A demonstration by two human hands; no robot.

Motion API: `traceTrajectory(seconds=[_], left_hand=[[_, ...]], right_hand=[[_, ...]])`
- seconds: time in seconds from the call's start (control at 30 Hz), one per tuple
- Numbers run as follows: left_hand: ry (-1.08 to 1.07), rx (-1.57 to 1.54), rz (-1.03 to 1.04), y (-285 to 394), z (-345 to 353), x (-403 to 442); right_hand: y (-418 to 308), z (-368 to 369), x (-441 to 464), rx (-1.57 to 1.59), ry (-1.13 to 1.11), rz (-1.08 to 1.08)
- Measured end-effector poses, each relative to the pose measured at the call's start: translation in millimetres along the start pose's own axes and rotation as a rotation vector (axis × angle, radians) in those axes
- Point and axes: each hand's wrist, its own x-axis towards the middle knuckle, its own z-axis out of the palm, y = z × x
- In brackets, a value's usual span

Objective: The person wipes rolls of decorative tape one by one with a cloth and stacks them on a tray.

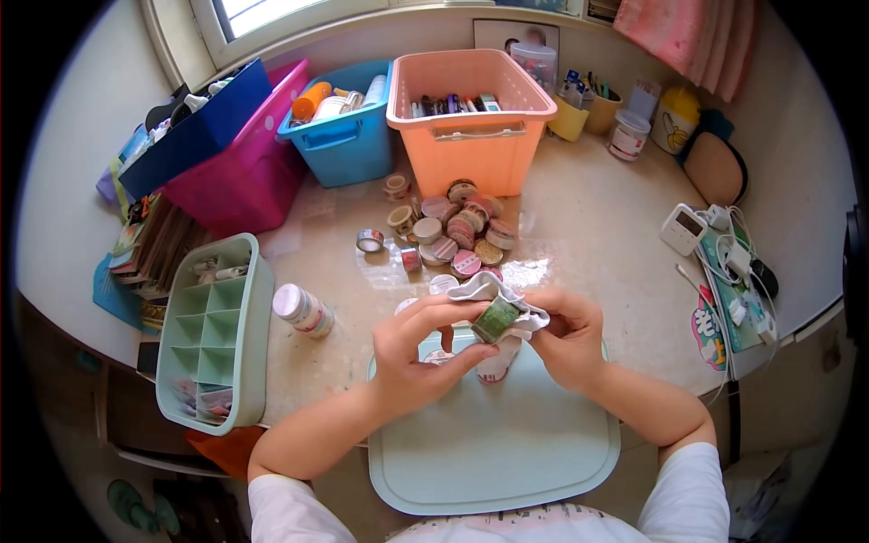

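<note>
My left hand (412,348) pinches a green patterned roll of tape (496,320) between thumb and fingers, above the pale green lid (493,452). My right hand (575,344) is closed on a crumpled white cloth (532,319), which bunches around the roll's far and right sides. Below the roll, a whitish cylinder with reddish print (494,366) stands partly hidden; its kind is unclear. Just beyond my hands lies a heap of decorative tape rolls (460,231), mostly pink, brown and beige. One separate tape roll (369,240) lies left of the heap.
A green divided organizer (255,335) and a white jar (303,310) stand at left. Pink (235,172), blue (344,149) and orange (471,149) bins line the back. At right are a white device (683,229) and tangled cables (738,258).
</note>
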Motion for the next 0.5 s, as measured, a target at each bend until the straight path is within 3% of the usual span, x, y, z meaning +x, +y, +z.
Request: traceTrajectory(seconds=[0.1,0.17,0.27,0.33,0.4,0.43,0.5], left_hand=[[0.000,0.075,0.014,3,0,-1],[-0.017,0.135,0.039,6,-1,-1],[-0.030,0.230,0.027,8,0,-4],[-0.041,0.224,0.059,5,-1,-3],[-0.078,0.200,0.055,6,-1,-1],[-0.047,-0.003,-0.031,6,2,0],[-0.041,-0.313,-0.121,6,1,-2]], right_hand=[[-5,3,3,-0.083,0.050,-0.049],[-11,3,13,-0.491,-0.015,-0.464],[-27,5,19,-0.679,-0.058,-0.562],[-27,6,20,-0.696,-0.082,-0.570],[-19,5,17,-0.357,-0.029,-0.345],[-21,5,15,-0.129,-0.033,-0.231],[-15,4,13,-0.069,0.009,-0.198]])
